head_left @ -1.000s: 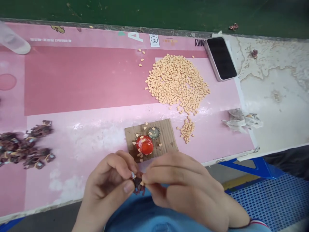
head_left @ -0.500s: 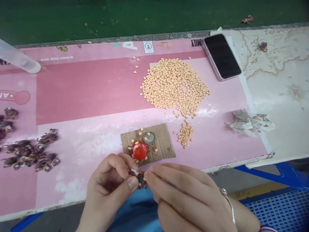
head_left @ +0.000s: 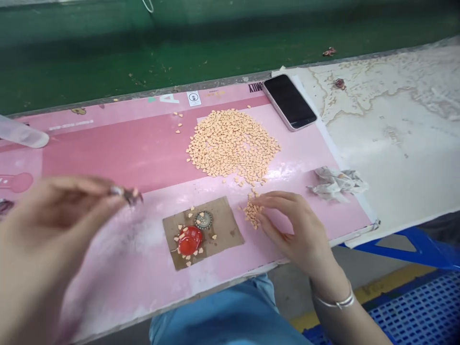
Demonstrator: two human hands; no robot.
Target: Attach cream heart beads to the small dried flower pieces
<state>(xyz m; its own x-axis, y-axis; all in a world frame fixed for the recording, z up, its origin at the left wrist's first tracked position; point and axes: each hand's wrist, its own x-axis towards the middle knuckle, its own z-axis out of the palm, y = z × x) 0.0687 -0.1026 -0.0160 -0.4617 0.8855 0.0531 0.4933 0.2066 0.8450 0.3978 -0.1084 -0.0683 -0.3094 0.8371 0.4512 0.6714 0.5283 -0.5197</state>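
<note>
Small maroon trinket, blurred, pinched between left hand fingers, right hand loosely open, touching a heap of beige heart-shaped chips

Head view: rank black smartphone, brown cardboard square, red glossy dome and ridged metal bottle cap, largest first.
Brown cardboard square, black smartphone: too close to rank. Then red glossy dome, then ridged metal bottle cap, smallest.

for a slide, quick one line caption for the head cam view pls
Left hand holds up a small dark piece as the right hand touches a small heap of pale orange granules
</note>
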